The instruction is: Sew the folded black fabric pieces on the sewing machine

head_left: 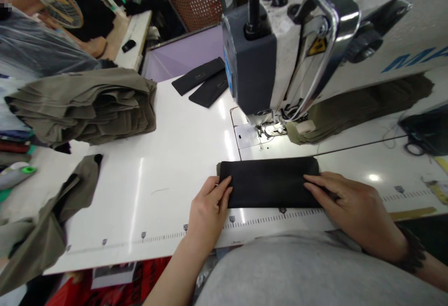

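Observation:
A flat rectangular black fabric piece (268, 184) lies in front of the sewing machine, long side toward me. A sliver of olive cloth shows along its upper left edge. My left hand (210, 203) pinches its left end between thumb and fingers. At the right end, my right hand (346, 203) pinches the fabric the same way. Just beyond the fabric is the needle area with its metal plate (247, 136), under the sewing machine head (250, 63). Both hands rest near the printed ruler (257, 222) along the table's front edge.
A thick stack of olive fabric (101, 105) sits at the left, with a loose olive piece (80, 189) hanging nearby. Two black labelled pieces (199, 76) lie behind. More olive pieces (364, 105) lie under the machine arm. A co-worker's plastic-covered sleeve (42, 44) is at upper left.

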`<state>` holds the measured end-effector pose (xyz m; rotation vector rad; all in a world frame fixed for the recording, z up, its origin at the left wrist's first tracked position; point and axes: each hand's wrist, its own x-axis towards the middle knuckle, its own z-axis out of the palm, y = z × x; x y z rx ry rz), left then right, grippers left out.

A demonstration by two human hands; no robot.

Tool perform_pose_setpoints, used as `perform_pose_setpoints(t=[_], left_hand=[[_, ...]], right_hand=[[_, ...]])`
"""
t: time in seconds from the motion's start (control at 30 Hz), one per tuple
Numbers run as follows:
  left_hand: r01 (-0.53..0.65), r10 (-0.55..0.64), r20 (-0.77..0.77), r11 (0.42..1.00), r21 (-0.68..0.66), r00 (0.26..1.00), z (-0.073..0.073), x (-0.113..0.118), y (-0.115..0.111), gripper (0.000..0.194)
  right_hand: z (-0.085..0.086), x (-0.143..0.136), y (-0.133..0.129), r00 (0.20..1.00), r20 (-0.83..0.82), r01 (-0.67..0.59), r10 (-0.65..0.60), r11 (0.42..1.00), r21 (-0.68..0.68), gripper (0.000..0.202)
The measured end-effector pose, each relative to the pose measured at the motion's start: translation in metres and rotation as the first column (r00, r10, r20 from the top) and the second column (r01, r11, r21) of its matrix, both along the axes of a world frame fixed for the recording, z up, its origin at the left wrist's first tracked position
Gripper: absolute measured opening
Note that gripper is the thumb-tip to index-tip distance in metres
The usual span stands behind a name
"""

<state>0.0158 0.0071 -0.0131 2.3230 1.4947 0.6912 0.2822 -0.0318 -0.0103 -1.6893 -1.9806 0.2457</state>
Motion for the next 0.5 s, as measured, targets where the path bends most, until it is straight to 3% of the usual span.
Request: perform_pose_setpoints(t=[0.5], left_hand=[[0.011, -0.011, -0.017, 1.000, 0.000, 1.000, 0.0024, -0.0003, 0.0021, 0.024]], right_hand=[[-0.0001, -0.0005, 0.0013, 1.000, -0.009, -0.008, 0.008, 1.000, -0.026, 0.018]])
